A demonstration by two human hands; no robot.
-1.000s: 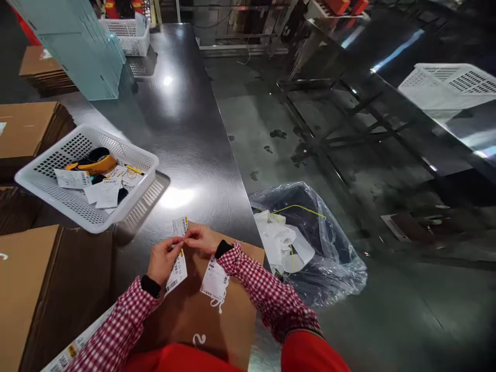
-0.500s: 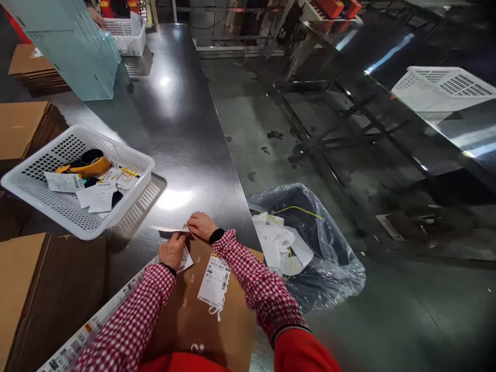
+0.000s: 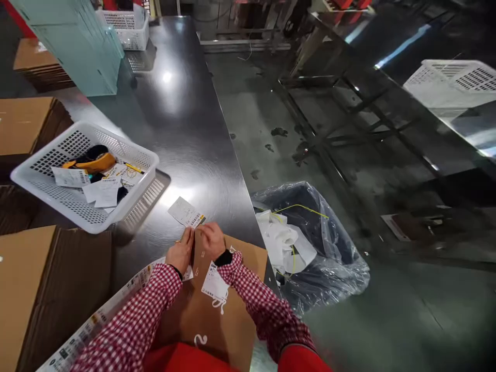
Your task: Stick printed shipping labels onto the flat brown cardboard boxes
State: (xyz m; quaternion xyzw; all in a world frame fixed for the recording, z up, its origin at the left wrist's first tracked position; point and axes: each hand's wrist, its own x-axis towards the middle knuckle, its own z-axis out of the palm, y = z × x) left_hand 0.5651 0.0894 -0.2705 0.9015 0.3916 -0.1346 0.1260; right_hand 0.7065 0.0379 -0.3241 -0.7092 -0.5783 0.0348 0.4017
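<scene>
Dim floor, white glare on metal table, streaked reflections upper right, right edge dark, blurred

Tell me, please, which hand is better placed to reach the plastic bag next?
Probably the right hand: it is nearer the plastic bag; the left hand is nearer the nearby white basket.

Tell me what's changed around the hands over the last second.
The left hand has moved right and the right hand slightly right. The far label, edge-on half a second ago, now shows its printed face, mostly past the far edge of the cardboard. Whether either hand has let go is unclear. The white basket, plastic bag and cardboard stayed put.
</scene>
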